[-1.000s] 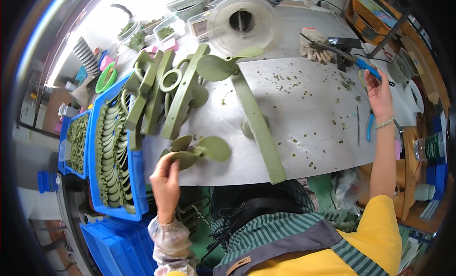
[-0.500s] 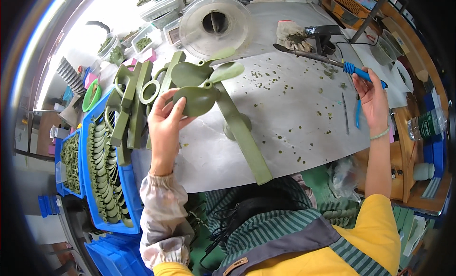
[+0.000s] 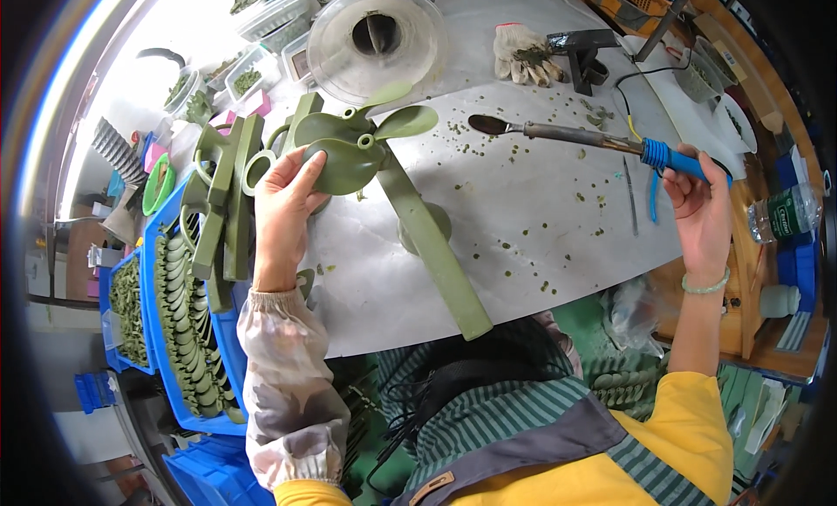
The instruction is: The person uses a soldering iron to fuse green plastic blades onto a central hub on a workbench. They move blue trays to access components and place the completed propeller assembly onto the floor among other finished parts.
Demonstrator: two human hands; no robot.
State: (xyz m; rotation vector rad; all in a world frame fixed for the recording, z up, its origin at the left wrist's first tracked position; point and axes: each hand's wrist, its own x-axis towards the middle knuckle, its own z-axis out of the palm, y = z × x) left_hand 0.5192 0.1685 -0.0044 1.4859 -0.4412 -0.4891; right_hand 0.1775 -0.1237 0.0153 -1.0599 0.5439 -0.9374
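Observation:
My left hand (image 3: 283, 188) pinches the broad edge of a dark green propeller-shaped piece (image 3: 347, 168), thumb on top. This piece has two curved blades and a small hub hole. A similar propeller-shaped piece (image 3: 328, 129) sits just behind it. Both are at the upper end of a long green bar (image 3: 440, 266), which slants toward me over a round green base (image 3: 425, 227). My right hand (image 3: 700, 214) is closed around the blue handle of an iron (image 3: 602, 138) with a dark spoon-shaped tip. That tip points left, apart from the propeller pieces.
Green crumbs (image 3: 514, 249) dot the grey tabletop. Several green bars (image 3: 240, 214) stand left, beside a blue crate (image 3: 240, 366) of curved green parts. A transparent disc (image 3: 323, 48), gloves (image 3: 521, 53) and a black stand (image 3: 582, 57) lie at the back. A bottle (image 3: 785, 211) is right.
The iron has come off the stand area and swung, its spoon tip moving left and nearer to me. My right hand has shifted slightly right. My left hand still grips the propeller-shaped piece.

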